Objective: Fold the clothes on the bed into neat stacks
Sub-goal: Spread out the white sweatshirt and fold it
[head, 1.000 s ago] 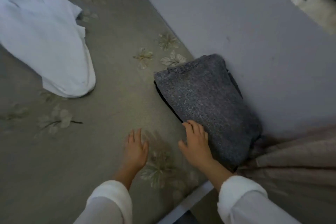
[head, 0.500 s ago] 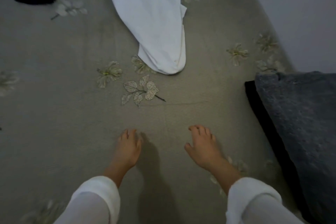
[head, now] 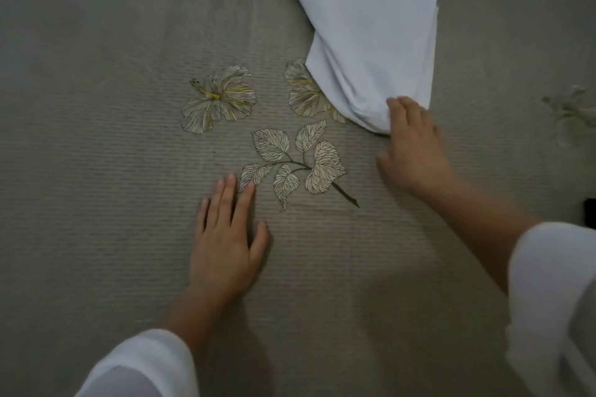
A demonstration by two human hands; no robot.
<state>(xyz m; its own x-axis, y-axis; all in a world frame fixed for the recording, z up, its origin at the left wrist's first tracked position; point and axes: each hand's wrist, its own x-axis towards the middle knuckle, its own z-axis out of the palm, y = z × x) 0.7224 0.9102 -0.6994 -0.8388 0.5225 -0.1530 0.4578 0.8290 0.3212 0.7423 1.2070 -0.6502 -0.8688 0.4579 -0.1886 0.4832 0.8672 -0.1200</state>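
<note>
The white garment (head: 371, 26) lies crumpled on our grey floral bedspread (head: 96, 138), its near corner now under our right hand's (head: 416, 148) fingertips, which hovered well short before, while our left hand (head: 225, 242) rests flat, fingers straight.

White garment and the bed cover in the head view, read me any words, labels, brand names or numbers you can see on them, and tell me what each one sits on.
None: no text shows anywhere.
White garment: plain fabric, no label or print showing.
Bed cover: printed flowers and a leafy sprig only, no letters.
White sleeves: no marking visible.
Dark object at the right edge: cut off, nothing readable.
</note>
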